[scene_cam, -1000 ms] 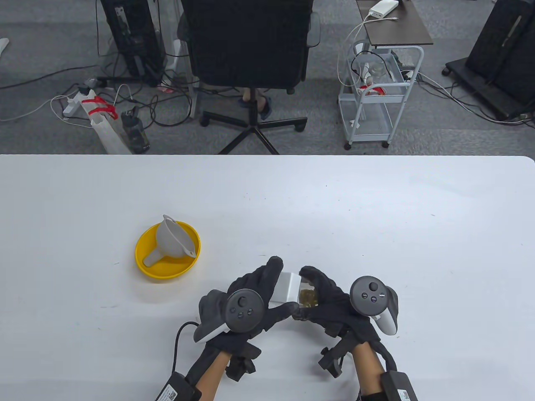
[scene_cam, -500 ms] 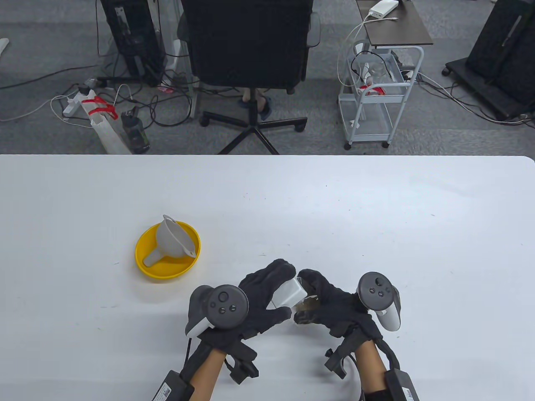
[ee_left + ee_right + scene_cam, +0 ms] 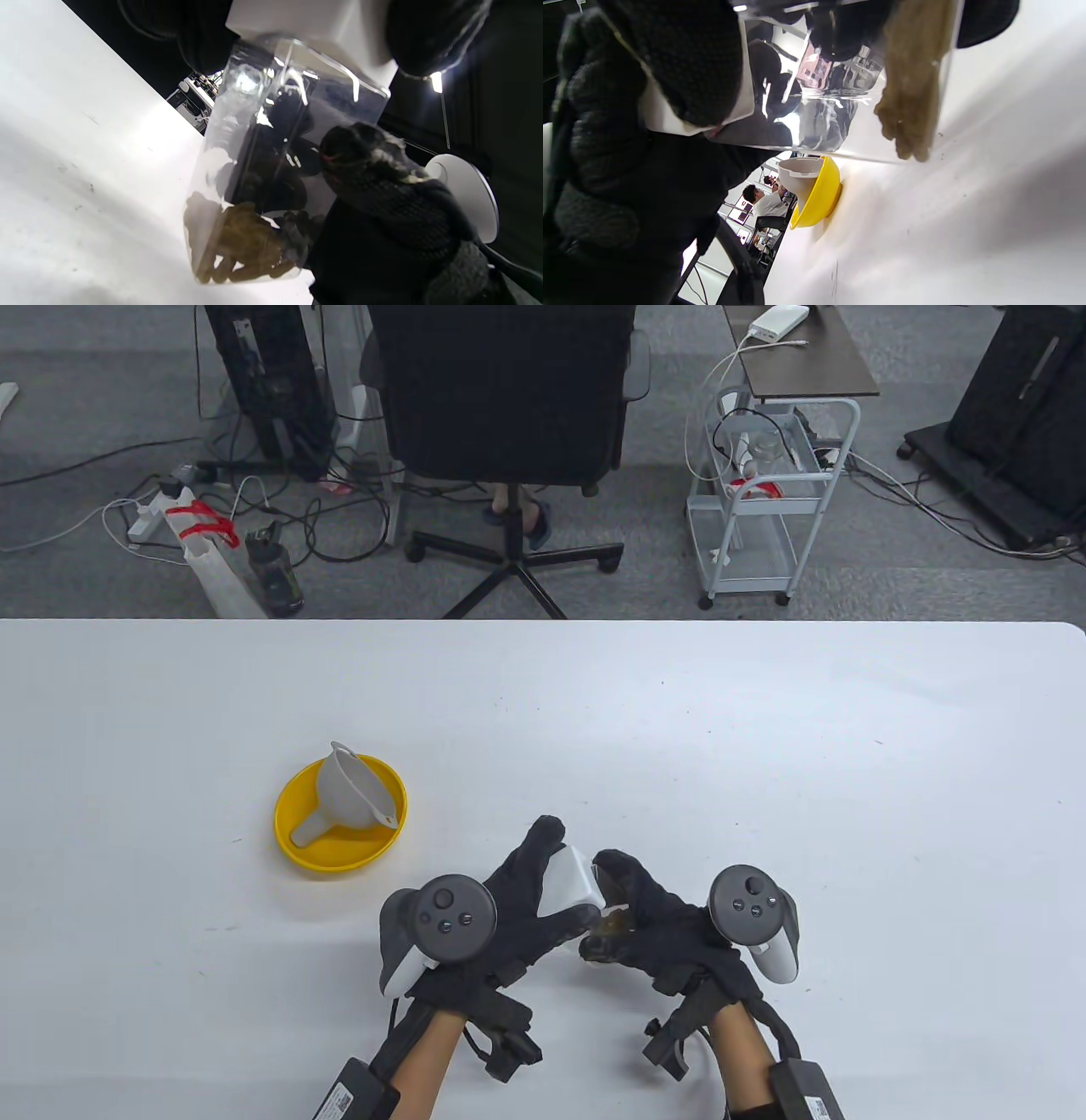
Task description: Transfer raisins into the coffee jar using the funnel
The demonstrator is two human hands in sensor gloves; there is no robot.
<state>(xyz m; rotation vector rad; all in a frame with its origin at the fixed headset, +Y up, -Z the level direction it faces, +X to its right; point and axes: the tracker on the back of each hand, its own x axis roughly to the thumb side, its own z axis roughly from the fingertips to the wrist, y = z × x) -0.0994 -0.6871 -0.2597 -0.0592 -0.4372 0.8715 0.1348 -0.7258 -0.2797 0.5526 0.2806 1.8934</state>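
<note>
table view: left hand [image 3: 509,908] grips white square lid [image 3: 570,884], right hand [image 3: 657,920] holds clear plastic raisin jar [image 3: 271,169] near front table edge. left wrist view alone shows raisins [image 3: 244,245] heaped at jar bottom. grey plastic funnel [image 3: 346,789] lies in yellow bowl [image 3: 339,853], well left.

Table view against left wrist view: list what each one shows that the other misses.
Only the table view shows the grey funnel lying in the yellow bowl, and the left hand wrapped over the white lid. Only the left wrist view shows the raisins heaped at the jar's low end. Both show the clear jar held by the right hand.
</note>
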